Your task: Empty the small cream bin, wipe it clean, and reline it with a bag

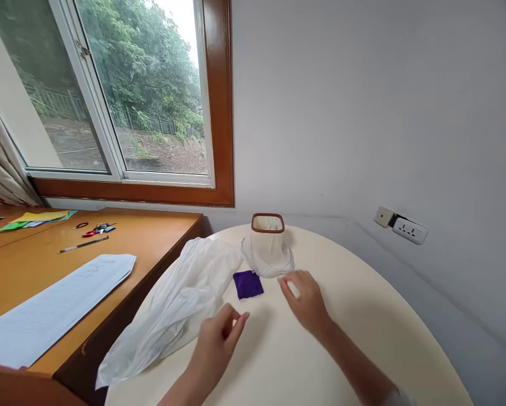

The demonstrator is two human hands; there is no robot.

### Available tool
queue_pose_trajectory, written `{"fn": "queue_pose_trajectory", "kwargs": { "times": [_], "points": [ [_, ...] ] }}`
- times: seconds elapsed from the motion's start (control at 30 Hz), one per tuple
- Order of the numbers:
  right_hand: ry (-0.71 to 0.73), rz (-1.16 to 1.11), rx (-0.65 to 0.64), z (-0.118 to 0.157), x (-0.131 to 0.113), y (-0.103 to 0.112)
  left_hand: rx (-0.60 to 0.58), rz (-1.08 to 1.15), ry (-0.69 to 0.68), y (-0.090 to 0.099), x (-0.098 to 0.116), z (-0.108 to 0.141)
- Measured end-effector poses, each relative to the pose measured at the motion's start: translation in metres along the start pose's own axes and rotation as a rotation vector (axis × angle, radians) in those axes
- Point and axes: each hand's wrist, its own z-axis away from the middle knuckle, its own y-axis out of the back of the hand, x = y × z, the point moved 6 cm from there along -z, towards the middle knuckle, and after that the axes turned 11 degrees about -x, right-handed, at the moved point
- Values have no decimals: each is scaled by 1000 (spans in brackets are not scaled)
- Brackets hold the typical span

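Note:
A small bin (268, 248) with a brown rim and a white bag around it stands at the back of the round cream table. In front of it lies a flat purple cloth square (248, 284). A crumpled white plastic bag (185, 299) spreads over the table's left side. My left hand (221, 338) is nearer to me than the purple square, its fingers curled and thumb stretched out, with nothing visible in it. To the right of the square, my right hand (304, 296) is beside the bin's bag, thumb and index finger apart in a curve; nothing shows between them.
On the left, a wooden desk (151, 225) adjoins the round table (363, 316) and bears a stack of papers (67, 310), a pen (84, 244), scissors and coloured sheets. A wall with a socket (410, 230) rises behind and to the right, with a window at the left.

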Motion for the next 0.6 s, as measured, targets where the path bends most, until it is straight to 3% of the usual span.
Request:
{"fn": "queue_pose_trajectory", "kwargs": {
  "times": [0.07,0.13,0.3,0.4,0.6],
  "points": [
    [-53,76,-66,-32,22,-12,-118,-70,5,-27,-2,-21],
    [-89,161,-126,-60,39,-23,-146,-126,-55,-48,-2,-34],
    [-109,331,-266,-105,64,-48,-255,-237,-170,-89,-14,-45],
    [-125,338,-305,-116,76,-59,-317,-290,-121,-99,-31,-44],
    [-203,289,-336,-126,91,-69,-260,-397,-21,-91,-49,-46]
  ]
}}
